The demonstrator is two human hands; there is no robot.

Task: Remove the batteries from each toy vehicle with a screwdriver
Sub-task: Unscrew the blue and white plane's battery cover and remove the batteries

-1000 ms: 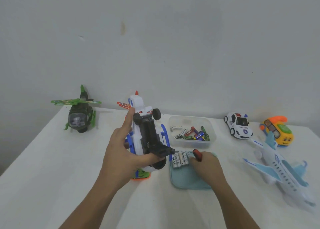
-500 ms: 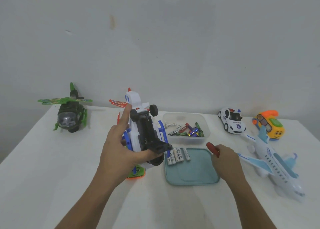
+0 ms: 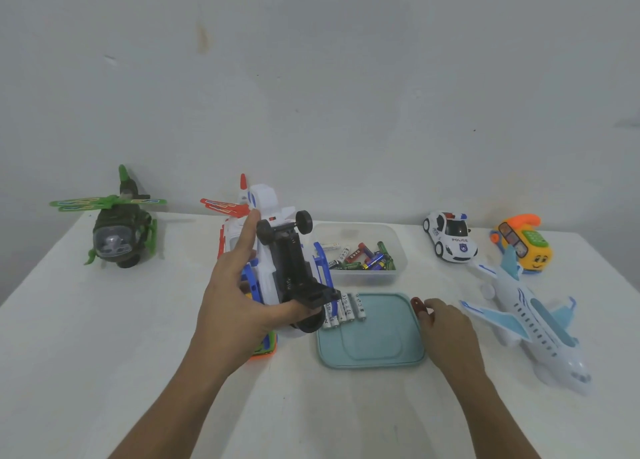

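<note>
My left hand (image 3: 239, 299) grips a white and blue toy helicopter (image 3: 287, 264), turned underside up above the table, its black belly and wheels facing me. My right hand (image 3: 450, 330) holds a red-handled screwdriver (image 3: 418, 305) just right of the teal lid (image 3: 374, 347); only the handle end shows. Several white batteries (image 3: 346, 308) lie in a row on the lid's far left edge. A clear tub (image 3: 360, 250) behind the lid holds several mixed batteries.
A green camouflage helicopter (image 3: 116, 230) stands at the far left. At the right are a white police car (image 3: 450, 235), an orange and yellow toy phone (image 3: 523, 243) and a light blue airliner (image 3: 530, 320). An orange and green toy part (image 3: 265, 349) lies under the held helicopter.
My right hand has drawn back from the batteries on the lid to its right edge, still holding the screwdriver. The left hand keeps the upturned helicopter in much the same place.
</note>
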